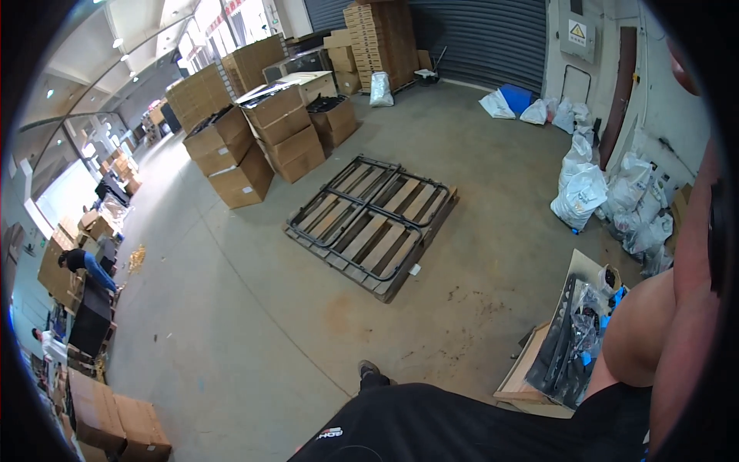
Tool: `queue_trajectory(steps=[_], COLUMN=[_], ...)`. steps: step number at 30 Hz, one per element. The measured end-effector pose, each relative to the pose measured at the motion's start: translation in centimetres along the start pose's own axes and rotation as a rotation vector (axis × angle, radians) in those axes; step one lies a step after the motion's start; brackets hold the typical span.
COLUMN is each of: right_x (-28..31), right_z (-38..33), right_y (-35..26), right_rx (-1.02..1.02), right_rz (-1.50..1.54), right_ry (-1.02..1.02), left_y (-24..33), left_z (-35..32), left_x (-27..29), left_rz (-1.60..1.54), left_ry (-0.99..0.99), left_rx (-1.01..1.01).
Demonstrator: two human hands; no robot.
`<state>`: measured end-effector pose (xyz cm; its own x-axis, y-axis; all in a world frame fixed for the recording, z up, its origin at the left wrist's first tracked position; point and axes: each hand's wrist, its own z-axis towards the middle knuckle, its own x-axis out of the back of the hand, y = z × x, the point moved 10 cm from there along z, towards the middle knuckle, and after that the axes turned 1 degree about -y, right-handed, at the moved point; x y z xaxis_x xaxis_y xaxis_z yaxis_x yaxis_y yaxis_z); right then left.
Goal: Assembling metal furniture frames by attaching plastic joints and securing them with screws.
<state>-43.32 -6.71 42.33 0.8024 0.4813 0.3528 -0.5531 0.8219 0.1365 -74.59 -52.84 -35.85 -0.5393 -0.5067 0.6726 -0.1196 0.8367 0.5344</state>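
Note:
My right arm [697, 254] is raised along the right rim, bent at the elbow, with a dark band partly showing on it. Only a small blurred bit of what looks like my right hand [682, 75] shows at the upper right rim; its fingers, and anything in them, are out of sight. My left hand lies outside the view. Below the raised arm, a box [517, 376] holds black parts [560, 350], clear plastic bags and small blue pieces. Ahead of me, a black tubular metal frame [362, 202] lies flat on a wooden pallet [389, 289].
Stacked cartons [289, 135] stand beyond the pallet at the left. White sacks [583, 189] line the right wall by a dark upright tube [618, 96]. A grey roller shutter [481, 38] closes the back. Two people [77, 262] bend over work at the far left.

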Motion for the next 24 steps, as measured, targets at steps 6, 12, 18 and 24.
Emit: queue_trajectory(steps=[6, 12, 18, 24], right_x=[-11.2, -22.1, -24.8, -33.8], right_z=[0.4, 4.7, -22.2, -70.2], right_y=[2.8, 11.0, 31.9, 23.5], right_rx=[-0.168, -0.109, -1.087, -2.091], right_rz=[0.059, 0.027, -0.13, -0.236], right_ry=[-0.094, -0.167, -0.036, -0.431], left_y=[-13.4, -2.0, 1.6, 10.8], left_z=[0.0, 16.4, 30.2, 33.2], left_x=[2.3, 8.7, 12.5, 10.8], left_rz=[0.049, 0.334, -0.236, 0.101], left_ry=[-0.182, -0.167, -0.013, -0.2], left_rx=[0.131, 0.115, 0.261, 0.254])
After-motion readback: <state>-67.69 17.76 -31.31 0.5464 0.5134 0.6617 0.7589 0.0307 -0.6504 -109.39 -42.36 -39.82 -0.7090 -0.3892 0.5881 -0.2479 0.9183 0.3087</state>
